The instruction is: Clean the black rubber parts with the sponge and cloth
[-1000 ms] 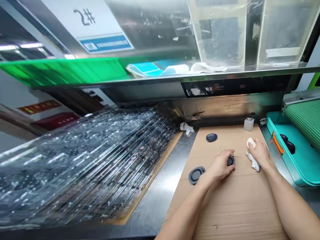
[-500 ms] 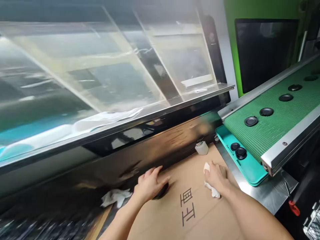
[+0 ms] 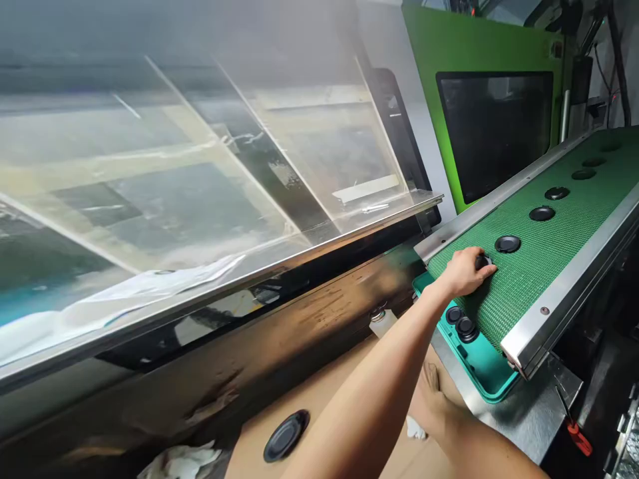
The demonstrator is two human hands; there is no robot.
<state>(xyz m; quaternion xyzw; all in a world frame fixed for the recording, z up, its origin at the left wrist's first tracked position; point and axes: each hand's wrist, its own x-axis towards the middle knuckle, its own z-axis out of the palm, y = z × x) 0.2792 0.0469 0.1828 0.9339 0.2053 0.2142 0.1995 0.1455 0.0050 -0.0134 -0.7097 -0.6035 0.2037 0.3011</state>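
Observation:
My left hand [image 3: 465, 273] reaches across to the green conveyor belt [image 3: 529, 286], fingers and thumb closed round a black round plastic cap [image 3: 483, 261] at the belt's near end. Lower down, my right hand [image 3: 433, 399] stays over the cardboard sheet [image 3: 334, 379], partly hidden behind my left forearm. A white cloth [image 3: 416, 429] sticks out below it; the grip on it is mostly covered. Another black round cap [image 3: 287, 436] lies on the cardboard, left of my left arm.
More black caps [image 3: 508, 244] lie along the belt. Two small ones sit in a teal tray [image 3: 492, 379] under its end. A small white bottle [image 3: 382, 321] stands against the machine, a crumpled rag [image 3: 182, 461] lies bottom left, and a red-handled tool [image 3: 579, 439] is at right.
My left hand has left the cap on the cardboard and moved up and right onto a cap on the belt. The view has swung right. My right hand remains by the cloth.

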